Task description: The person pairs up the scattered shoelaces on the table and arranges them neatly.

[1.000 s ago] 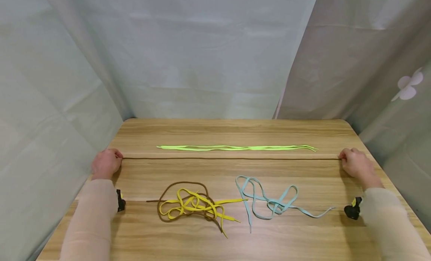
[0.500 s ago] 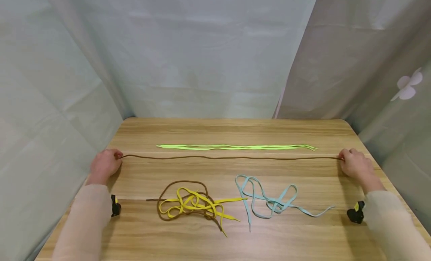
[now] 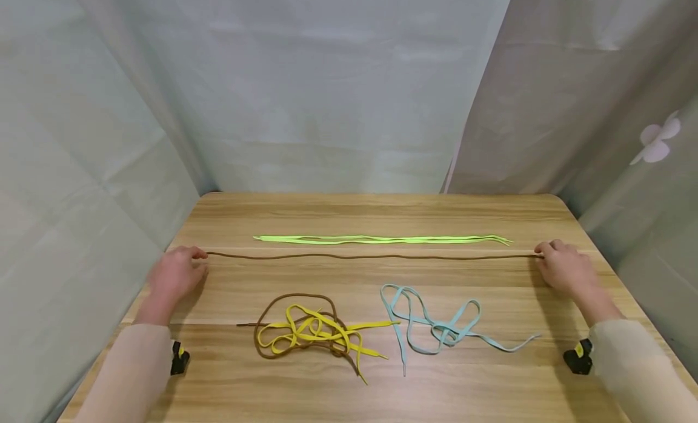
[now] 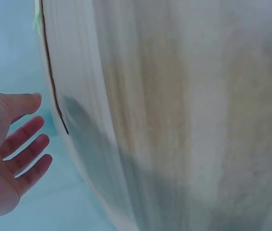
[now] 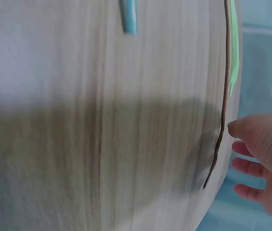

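Straight brown lace: the straight brown lace [image 3: 349, 256] lay across the table [image 3: 463, 389] between the two hands, in a nearly straight line with slight waves; each end reached one hand.
Left hand: the left hand [image 3: 176, 274] was at the left end of that lace; its thumb and fingers were spread apart and gripped nothing; the left wrist view showed the lace's dark tip lying free on the wood, just beside the thumb and fingers.
Right hand: the right hand [image 3: 567, 270] was at the other end, thumb extended and fingers loosely bent, with no grip on anything; the right wrist view showed the lace running close by the thumb tip, its end free on the wood; whether the thumb touched it could not be told.
Green lace: the green lace [image 3: 376, 239] lay in long strands just beyond the straight brown lace and parallel to it, well apart from both hands.
Near side: the yellow lace [image 3: 376, 324] lay tangled with the looped brown lace [image 3: 297, 294]; the light blue lace [image 3: 448, 333] lay in loose loops to their right, one strand near a yellow tip.
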A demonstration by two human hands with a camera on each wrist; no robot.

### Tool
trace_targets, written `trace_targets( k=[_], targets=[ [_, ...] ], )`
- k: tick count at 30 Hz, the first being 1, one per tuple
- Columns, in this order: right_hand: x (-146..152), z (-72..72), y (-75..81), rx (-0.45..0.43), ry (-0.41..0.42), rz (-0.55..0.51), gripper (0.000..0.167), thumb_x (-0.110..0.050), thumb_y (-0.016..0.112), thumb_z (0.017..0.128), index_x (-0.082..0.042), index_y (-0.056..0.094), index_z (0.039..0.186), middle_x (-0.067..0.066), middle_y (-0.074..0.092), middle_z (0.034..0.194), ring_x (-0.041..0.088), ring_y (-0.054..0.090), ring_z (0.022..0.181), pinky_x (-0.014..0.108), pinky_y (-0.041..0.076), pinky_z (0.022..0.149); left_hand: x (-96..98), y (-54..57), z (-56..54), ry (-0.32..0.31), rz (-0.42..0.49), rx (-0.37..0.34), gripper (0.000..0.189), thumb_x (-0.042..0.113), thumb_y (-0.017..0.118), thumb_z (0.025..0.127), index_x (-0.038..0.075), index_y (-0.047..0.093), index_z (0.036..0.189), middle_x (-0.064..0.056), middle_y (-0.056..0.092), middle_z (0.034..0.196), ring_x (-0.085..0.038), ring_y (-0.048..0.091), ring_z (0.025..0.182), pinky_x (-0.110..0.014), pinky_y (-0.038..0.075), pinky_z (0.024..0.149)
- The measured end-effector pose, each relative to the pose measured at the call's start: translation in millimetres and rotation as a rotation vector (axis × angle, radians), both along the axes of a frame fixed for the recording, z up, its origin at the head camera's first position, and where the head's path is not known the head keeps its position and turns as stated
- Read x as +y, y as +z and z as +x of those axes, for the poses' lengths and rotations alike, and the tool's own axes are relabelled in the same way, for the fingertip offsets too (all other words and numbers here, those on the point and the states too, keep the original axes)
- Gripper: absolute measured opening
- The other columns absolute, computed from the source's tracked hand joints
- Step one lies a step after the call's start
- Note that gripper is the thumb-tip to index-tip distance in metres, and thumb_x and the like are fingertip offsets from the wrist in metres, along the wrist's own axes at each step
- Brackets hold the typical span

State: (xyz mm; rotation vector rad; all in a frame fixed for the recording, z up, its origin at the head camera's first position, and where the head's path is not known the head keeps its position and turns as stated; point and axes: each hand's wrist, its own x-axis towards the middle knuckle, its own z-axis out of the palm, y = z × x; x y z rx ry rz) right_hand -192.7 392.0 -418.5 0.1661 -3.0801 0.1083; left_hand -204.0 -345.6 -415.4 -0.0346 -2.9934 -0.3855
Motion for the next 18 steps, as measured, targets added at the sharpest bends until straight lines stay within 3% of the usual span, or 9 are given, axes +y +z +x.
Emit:
trace_targets(
  k=[7,13,18],
  targets=[
    [-33,1.4,2.9,0.139,0.103,0.006,0.020,-0.009,0.059,0.085,-0.001,0.058,0.103,0.023,0.056,0.101,0.044,0.052,0.092,0.058,0.041,0.069,25.0,5.5,9.2,-0.120,0.022,0.027,0.023,0.012,0.062,0.082,0.000,0.064,0.101,-0.027,0.058,0.105,-0.045,0.054,0.094,-0.055,0.043,0.074],
    [-66,4.8,7.1,0.293,0.240,-0.003,0.017,-0.006,0.067,0.078,-0.003,0.063,0.094,0.017,0.060,0.090,0.039,0.057,0.080,0.051,0.045,0.059,50.9,9.1,14.6,-0.204,-0.003,-0.003,0.022,0.013,0.065,0.081,0.003,0.065,0.100,-0.020,0.061,0.101,-0.037,0.059,0.089,-0.049,0.047,0.069],
    [-93,7.4,8.1,0.397,0.360,-0.034,0.018,-0.003,0.072,0.074,-0.004,0.064,0.090,0.012,0.062,0.085,0.032,0.059,0.073,0.046,0.047,0.056,66.2,7.7,20.7,-0.283,-0.033,0.044,0.020,0.012,0.070,0.078,0.004,0.066,0.097,-0.014,0.064,0.094,-0.032,0.062,0.083,-0.045,0.050,0.066]
  ],
)
